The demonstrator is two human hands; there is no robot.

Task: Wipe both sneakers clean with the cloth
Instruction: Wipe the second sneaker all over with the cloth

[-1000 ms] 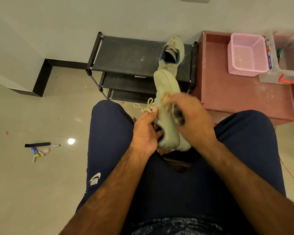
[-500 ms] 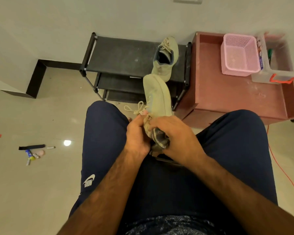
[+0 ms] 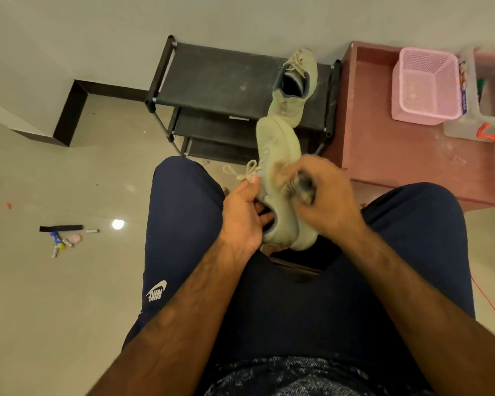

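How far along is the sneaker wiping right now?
Done: nothing confirmable. In hand: left hand grips a pale green lace-up sneaker at its opening; right hand holds a dark crumpled cloth against it. Left: the matching sneaker sits on the black shoe rack.

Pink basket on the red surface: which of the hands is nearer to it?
Right. The right hand, gripping the cloth against the held sneaker, is below and left of the pink basket; the left hand is farther left, holding the sneaker's other side.
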